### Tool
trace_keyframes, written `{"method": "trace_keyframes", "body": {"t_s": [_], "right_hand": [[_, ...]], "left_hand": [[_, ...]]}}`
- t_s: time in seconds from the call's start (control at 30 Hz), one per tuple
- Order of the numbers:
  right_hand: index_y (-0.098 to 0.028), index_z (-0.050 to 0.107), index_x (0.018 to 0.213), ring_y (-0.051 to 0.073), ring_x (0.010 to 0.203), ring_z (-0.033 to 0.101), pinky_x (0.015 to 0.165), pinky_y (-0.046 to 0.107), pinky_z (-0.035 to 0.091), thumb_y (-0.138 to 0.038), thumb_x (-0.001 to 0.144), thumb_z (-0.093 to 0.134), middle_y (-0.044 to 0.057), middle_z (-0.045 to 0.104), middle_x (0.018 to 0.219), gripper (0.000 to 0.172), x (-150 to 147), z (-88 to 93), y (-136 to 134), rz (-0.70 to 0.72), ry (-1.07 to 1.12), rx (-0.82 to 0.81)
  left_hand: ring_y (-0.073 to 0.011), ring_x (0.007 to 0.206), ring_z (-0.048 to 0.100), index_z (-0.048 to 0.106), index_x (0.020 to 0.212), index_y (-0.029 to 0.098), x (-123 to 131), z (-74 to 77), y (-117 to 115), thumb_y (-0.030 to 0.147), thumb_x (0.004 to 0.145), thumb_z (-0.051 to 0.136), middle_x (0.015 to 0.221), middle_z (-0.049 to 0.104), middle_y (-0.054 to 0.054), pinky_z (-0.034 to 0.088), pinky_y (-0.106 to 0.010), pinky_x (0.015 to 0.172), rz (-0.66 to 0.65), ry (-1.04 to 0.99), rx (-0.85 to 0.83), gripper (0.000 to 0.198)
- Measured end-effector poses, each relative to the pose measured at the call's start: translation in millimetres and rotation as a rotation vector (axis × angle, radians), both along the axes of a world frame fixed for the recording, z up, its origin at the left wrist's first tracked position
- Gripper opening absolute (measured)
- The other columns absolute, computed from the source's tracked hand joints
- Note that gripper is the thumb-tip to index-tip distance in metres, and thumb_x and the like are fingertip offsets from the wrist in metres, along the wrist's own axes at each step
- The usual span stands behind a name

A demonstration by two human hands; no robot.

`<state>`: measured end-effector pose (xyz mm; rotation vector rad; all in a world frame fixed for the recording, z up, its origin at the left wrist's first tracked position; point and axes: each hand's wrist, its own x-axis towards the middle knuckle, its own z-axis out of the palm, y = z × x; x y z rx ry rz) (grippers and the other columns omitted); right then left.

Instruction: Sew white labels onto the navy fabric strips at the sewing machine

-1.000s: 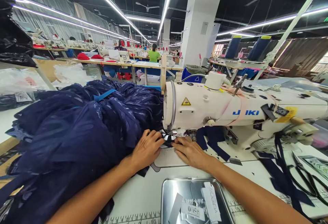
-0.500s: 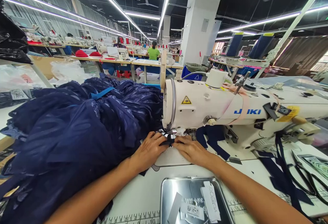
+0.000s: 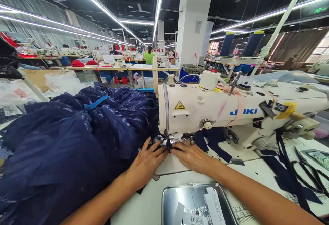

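A white sewing machine (image 3: pixel 195 106) stands before me, and a small piece of dark navy fabric (image 3: pixel 168 146) lies under its presser foot (image 3: pixel 168 138). My left hand (image 3: pixel 147 161) is left of the foot, fingers stretched out and spread, the tips touching the fabric edge. From the right, my right hand (image 3: pixel 191 155) has its fingers drawn together on the same fabric; its thumb is hidden. A big heap of navy garments (image 3: pixel 66 149) lies beside my left forearm, with a blue strip (image 3: pixel 95 103) on top.
A metal tray (image 3: pixel 168 197) with loose white labels (image 3: pixel 214 204) sits in front of the machine. Navy scraps (image 3: pixel 219 149) lie under the arm. Black scissors (image 3: pixel 308 170) rest at the right. Thread cones (image 3: pixel 253 43) stand behind. A person in green (image 3: pixel 148 57) sits farther off.
My left hand's fingers have spread from a more closed grip at the fabric. My right hand stays by the foot. The whole view has shifted slightly.
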<state>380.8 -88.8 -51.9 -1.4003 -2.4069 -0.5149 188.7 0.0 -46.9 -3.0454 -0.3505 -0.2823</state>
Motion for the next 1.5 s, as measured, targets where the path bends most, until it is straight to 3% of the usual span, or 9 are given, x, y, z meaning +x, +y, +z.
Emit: {"method": "trace_keyframes", "body": {"t_s": [0.23,0.47,0.73,0.8,0.9,1.03,1.13,1.27,1.5], "right_hand": [[-0.012,0.059,0.098,0.019,0.083,0.055,0.069,0.030,0.048,-0.013,0.083,0.041,0.011,0.060,0.098,0.024,-1.8,-3.1,0.3,-0.031,0.007,-0.031],[-0.012,0.056,0.109,0.022,0.096,0.055,0.079,0.036,0.047,-0.026,0.085,0.043,0.014,0.056,0.112,0.030,0.5,-7.1,1.1,-0.099,0.077,-0.136],[-0.012,0.055,0.113,0.021,0.103,0.052,0.090,0.035,0.041,-0.029,0.082,0.048,0.010,0.057,0.115,0.035,6.9,-10.5,7.5,-0.149,0.209,-0.209],[-0.014,0.054,0.113,0.020,0.100,0.054,0.087,0.034,0.042,-0.029,0.083,0.046,0.009,0.060,0.109,0.035,7.2,-11.9,9.6,-0.188,0.224,-0.197],[-0.015,0.053,0.113,0.021,0.091,0.057,0.079,0.033,0.045,-0.030,0.085,0.043,0.009,0.063,0.101,0.034,5.1,-12.6,11.7,-0.305,0.187,-0.166],[-0.011,0.056,0.107,0.024,0.086,0.057,0.076,0.037,0.044,-0.034,0.086,0.042,0.013,0.063,0.092,0.034,-2.2,-4.8,8.2,-0.380,0.020,-0.167],[-0.008,0.058,0.099,0.026,0.089,0.056,0.082,0.038,0.041,-0.032,0.082,0.048,0.016,0.061,0.093,0.031,-7.8,7.8,-1.6,-0.322,-0.069,-0.176],[-0.008,0.061,0.085,0.023,0.087,0.055,0.084,0.035,0.041,-0.015,0.074,0.054,0.014,0.060,0.088,0.015,-7.5,18.6,-14.1,-0.198,-0.124,-0.234],[-0.010,0.058,0.081,0.018,0.077,0.054,0.073,0.028,0.044,0.000,0.074,0.047,0.009,0.059,0.083,0.018,8.3,4.7,-9.4,-0.086,-0.174,-0.175]], "left_hand": [[-0.0237,0.118,0.039,0.050,0.115,0.022,2.1,1.9,0.4,0.012,0.077,0.050,0.121,0.053,-0.005,0.017,-0.054,0.102,0.020,-0.001,-0.032,0.039],[-0.0209,0.116,0.042,0.054,0.110,0.025,5.7,2.7,7.6,0.005,0.078,0.046,0.117,0.057,-0.002,0.021,-0.053,0.101,0.040,-0.071,0.001,0.038],[-0.0190,0.110,0.044,0.056,0.105,0.025,13.2,7.5,17.2,-0.003,0.072,0.046,0.113,0.058,0.001,0.023,-0.048,0.101,0.050,-0.073,0.036,0.045],[-0.0192,0.107,0.045,0.057,0.102,0.021,15.4,9.6,12.9,0.001,0.074,0.047,0.106,0.060,-0.003,0.026,-0.044,0.099,0.047,-0.102,0.083,0.036],[-0.0218,0.092,0.049,0.061,0.084,0.013,17.8,11.9,0.0,0.014,0.079,0.048,0.087,0.059,-0.008,0.035,-0.040,0.086,0.120,-0.127,0.204,0.013],[-0.0231,0.076,0.050,0.060,0.077,0.010,19.9,10.2,-12.9,0.014,0.082,0.044,0.073,0.057,-0.010,0.036,-0.039,0.070,0.308,-0.084,0.318,0.018],[-0.0251,0.080,0.051,0.060,0.092,0.012,23.0,7.7,-10.4,0.014,0.078,0.047,0.081,0.059,-0.011,0.034,-0.046,0.078,0.370,-0.069,0.316,0.018],[-0.0258,0.090,0.051,0.060,0.093,0.016,28.8,6.3,0.7,0.016,0.075,0.049,0.088,0.061,-0.010,0.023,-0.053,0.093,0.296,-0.064,0.292,0.021],[-0.0240,0.089,0.053,0.061,0.087,0.017,29.9,4.8,6.7,0.014,0.075,0.046,0.085,0.061,-0.008,0.028,-0.052,0.093,0.240,-0.110,0.255,0.020]]}}
